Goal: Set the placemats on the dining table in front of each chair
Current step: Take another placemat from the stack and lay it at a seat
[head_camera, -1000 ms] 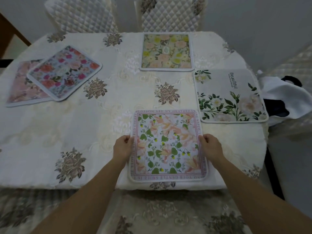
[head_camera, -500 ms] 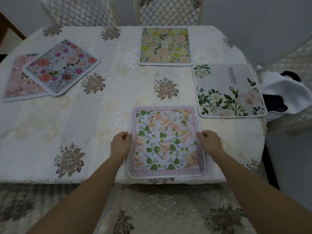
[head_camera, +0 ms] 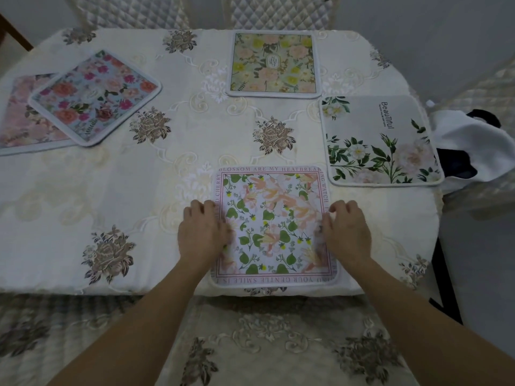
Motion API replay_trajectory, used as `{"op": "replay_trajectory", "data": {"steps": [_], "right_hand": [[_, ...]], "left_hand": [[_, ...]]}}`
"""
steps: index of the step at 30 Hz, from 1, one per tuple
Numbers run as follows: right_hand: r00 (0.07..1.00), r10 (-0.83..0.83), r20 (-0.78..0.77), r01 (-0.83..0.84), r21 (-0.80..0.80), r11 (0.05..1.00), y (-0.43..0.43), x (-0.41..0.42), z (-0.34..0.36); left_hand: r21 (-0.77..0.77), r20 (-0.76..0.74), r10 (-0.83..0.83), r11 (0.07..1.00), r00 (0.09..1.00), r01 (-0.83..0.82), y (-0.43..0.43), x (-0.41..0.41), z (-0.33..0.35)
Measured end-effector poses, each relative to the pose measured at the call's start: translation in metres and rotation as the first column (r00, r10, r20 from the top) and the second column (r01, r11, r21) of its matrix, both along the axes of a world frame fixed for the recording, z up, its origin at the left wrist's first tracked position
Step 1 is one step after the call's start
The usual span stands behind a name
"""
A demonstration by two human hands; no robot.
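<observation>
Item: dining table [head_camera: 83, 285], rounded corners, covered by a cream tablecloth [head_camera: 111, 190] with raised scroll embroidery and brown-grey woven rose motifs.

Placemats, five, all soft-looking squares with rounded corners and pale piped edges:
- Near placemat [head_camera: 273, 224]: white ground, green leaves, peach blossoms, small yellow buds, pink line border with capital lettering round it. It lay flat at the near table edge, above the embroidered seat of the near chair [head_camera: 278, 344].
- White placemat [head_camera: 376, 140]: green sprays, white blooms, the word "Beautiful". It lay at the right end, just beside the near mat's far right corner.
- Yellow placemat [head_camera: 273, 64]: yellow and peach flowers. It lay at the far edge before a quilted chair back [head_camera: 278, 11].
- Blue placemat [head_camera: 94, 96]: red and pink roses, turned at an angle, overlapping a pink placemat [head_camera: 16, 126] at the left end.

A second quilted chair back [head_camera: 131, 12], diamond-stitched, stood at far left. A white cloth [head_camera: 473, 146] lay over something dark beyond the right end.

Hands: left hand [head_camera: 203, 232] was curled over the near mat's left edge, thumb on the printed face, gripping it. Right hand [head_camera: 347, 232] gripped the right edge likewise, knuckles up.
</observation>
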State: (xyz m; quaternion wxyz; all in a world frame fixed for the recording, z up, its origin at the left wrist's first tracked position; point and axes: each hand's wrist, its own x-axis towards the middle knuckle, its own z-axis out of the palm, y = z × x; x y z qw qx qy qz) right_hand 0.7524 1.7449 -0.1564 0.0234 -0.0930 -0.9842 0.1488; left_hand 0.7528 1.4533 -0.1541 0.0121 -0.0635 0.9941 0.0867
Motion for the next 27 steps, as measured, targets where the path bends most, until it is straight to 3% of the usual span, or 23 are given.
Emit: {"op": "replay_trajectory", "data": {"steps": [2,6,13,22,27], "right_hand": [[0.985,0.163,-0.053,-0.162,0.011,0.987,-0.025,-0.002,-0.007],[0.939,0.341,0.037,-0.338,-0.071,0.938,-0.077,-0.002,-0.035],[0.933,0.337,0.123,-0.350,0.106,0.931,-0.041,0.003,-0.050],[0.910,0.307,0.278,-0.339,0.075,0.938,-0.008,0.004,-0.035],[0.903,0.335,0.270,-0.373,0.102,0.922,-0.007,0.013,0.003]], "left_hand": [[-0.007,-0.061,-0.148,0.989,0.987,0.148,0.020,-0.003,-0.006],[0.051,0.076,-0.396,0.918,0.915,0.393,0.052,-0.007,-0.036],[-0.008,0.085,-0.363,0.931,0.928,0.365,0.033,-0.004,-0.051],[0.017,0.147,-0.334,0.942,0.931,0.335,0.029,-0.004,-0.041],[0.024,0.150,-0.332,0.943,0.931,0.332,0.030,0.005,-0.011]]}}
